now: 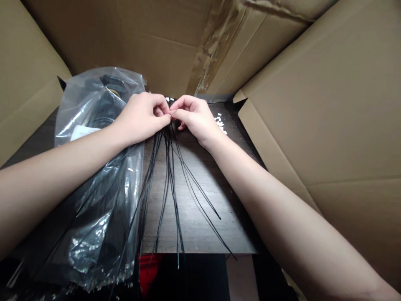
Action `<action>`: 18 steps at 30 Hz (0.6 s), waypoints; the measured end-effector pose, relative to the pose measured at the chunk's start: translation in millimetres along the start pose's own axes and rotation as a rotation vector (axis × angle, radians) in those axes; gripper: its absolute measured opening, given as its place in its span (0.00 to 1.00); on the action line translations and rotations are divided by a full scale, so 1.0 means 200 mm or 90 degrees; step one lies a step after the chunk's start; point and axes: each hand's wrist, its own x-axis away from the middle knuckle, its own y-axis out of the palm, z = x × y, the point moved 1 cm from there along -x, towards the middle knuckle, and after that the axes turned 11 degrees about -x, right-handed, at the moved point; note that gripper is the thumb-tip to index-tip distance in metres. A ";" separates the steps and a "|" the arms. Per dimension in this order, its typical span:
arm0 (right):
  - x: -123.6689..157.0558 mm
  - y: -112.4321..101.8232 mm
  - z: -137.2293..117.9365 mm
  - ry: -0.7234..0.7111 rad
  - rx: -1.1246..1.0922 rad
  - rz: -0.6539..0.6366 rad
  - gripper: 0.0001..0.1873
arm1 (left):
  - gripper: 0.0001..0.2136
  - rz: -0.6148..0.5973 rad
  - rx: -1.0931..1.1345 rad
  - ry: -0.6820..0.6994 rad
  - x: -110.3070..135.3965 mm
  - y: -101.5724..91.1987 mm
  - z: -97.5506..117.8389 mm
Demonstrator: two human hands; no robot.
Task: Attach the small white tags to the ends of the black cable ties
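Bare forearms [260, 192] span my feed, the left hand [140, 115] and right hand [194, 119] both pinching long, thin black wires [169, 167]. These fan toward me below the fingertips, right of a clear plastic bag [90, 246].

Brown cardboard panels [354, 104] stand on 3 sides of a dark wood-grain table [203, 238] with a pale sheen.

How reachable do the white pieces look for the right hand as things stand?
Likely yes: the white pieces lie on the table close beside the right hand, with no barrier visible, though it is busy pinching at the black strands.
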 end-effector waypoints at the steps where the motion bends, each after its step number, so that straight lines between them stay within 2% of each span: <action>1: 0.00 0.00 0.00 -0.002 0.000 -0.002 0.05 | 0.08 0.000 -0.001 0.001 0.00 0.00 0.00; 18: 0.00 0.00 0.01 -0.004 0.009 -0.002 0.05 | 0.08 -0.006 -0.002 0.000 0.00 0.00 0.00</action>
